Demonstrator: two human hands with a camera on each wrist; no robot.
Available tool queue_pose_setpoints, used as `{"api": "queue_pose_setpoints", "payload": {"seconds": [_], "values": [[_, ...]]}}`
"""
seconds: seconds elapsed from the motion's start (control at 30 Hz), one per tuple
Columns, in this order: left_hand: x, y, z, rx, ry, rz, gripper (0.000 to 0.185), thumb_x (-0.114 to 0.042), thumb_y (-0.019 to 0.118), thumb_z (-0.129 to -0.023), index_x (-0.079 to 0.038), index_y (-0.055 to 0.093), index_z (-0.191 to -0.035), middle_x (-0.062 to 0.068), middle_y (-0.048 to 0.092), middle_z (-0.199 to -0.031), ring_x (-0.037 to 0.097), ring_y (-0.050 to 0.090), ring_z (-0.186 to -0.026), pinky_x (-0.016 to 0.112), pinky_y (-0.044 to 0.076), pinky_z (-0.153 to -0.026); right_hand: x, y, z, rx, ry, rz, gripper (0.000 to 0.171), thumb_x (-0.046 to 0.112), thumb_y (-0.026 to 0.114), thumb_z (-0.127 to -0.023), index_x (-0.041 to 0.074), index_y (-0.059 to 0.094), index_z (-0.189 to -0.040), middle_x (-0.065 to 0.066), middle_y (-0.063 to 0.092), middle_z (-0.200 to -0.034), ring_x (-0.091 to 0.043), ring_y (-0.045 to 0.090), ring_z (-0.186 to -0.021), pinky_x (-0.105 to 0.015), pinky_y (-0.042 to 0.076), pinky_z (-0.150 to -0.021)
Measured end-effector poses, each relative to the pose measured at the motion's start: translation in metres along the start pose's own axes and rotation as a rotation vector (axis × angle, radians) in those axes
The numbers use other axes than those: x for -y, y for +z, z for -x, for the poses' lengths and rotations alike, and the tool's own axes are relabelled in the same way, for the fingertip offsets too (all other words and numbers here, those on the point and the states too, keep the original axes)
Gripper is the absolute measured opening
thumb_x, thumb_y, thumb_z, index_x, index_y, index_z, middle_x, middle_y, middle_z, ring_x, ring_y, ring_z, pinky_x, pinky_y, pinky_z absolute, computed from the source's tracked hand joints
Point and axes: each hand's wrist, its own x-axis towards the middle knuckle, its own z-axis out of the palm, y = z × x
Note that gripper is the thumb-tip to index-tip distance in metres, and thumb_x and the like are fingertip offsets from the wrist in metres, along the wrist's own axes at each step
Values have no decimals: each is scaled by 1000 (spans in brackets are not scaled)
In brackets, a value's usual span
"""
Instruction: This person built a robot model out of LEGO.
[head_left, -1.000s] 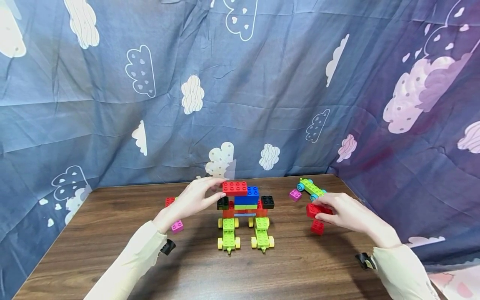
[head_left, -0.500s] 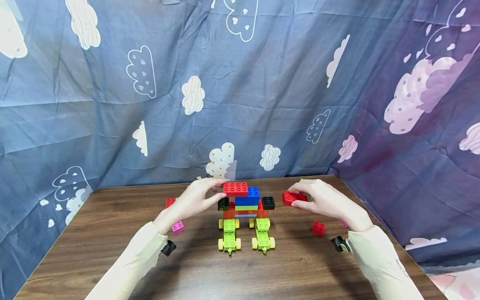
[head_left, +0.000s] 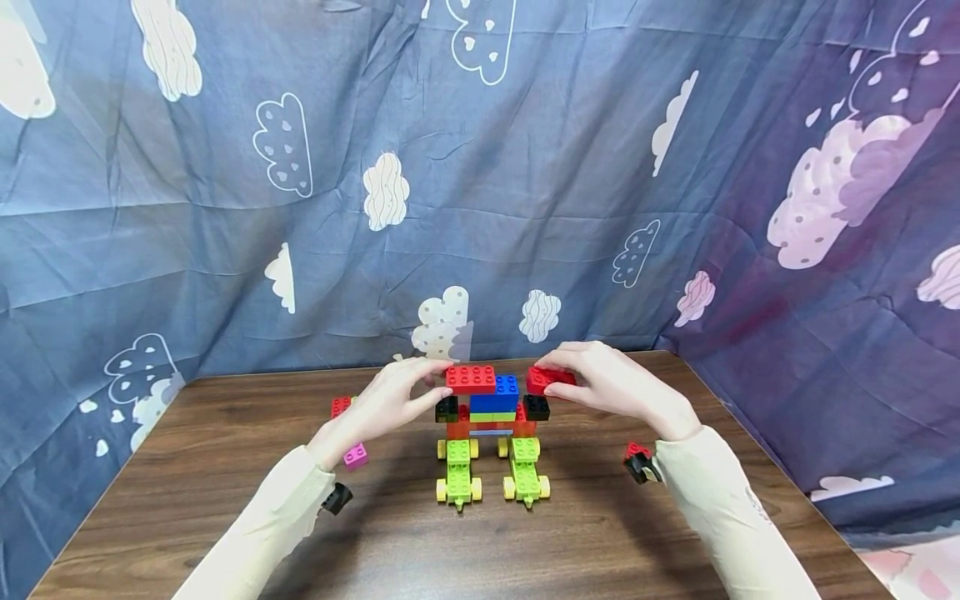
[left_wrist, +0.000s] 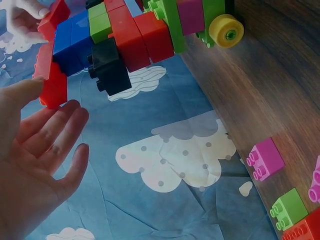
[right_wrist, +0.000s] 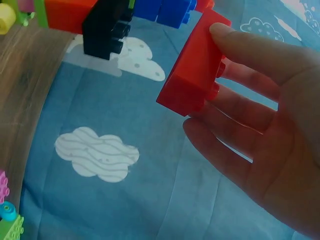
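Note:
A built figure of toy bricks stands mid-table on two lime wheeled bases (head_left: 459,471), with black bricks (head_left: 536,407) at its sides and blue bricks (head_left: 507,388) on top. My left hand (head_left: 382,408) pinches the end of a long red brick (head_left: 470,379) seated over the left part of the blue ones. To the right of the figure, my right hand (head_left: 618,383) holds another red brick (head_left: 537,381) in the air. The right wrist view shows this red brick (right_wrist: 192,70) between thumb and fingers, tilted, apart from the blue bricks (right_wrist: 162,11).
Left of the figure lie a pink brick (head_left: 356,454) and a red brick (head_left: 341,405), partly behind the left arm. A small red brick (head_left: 636,450) lies right, near the right wrist. A cloud-printed cloth (head_left: 337,275) hangs behind the table.
My right hand has lifted the red brick from the table's right side and carried it left to the figure. My left hand has stayed at its brick.

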Motion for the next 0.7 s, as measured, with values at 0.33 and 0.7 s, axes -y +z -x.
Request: {"api": "queue_pose_setpoints", "payload": {"seconds": [0.33,0.7], "values": [[0,0,0,1,-4,15,37,-23,69,-94,-8,65,-128,6,72,-118,16,69,-93,38,56,-88,10,2,-19,3,-31,-14,27,29,72,-90,15,73,-113,5,72,-104,-8,67,-95,-33,57,-89],[0,0,0,0,2,7,37,-23,68,-94,-8,65,-127,6,72,-118,14,68,-92,38,56,-89,16,7,-33,42,-23,16,31,33,73,-90,18,72,-117,4,72,-105,-10,66,-92,-34,57,-84]]}}
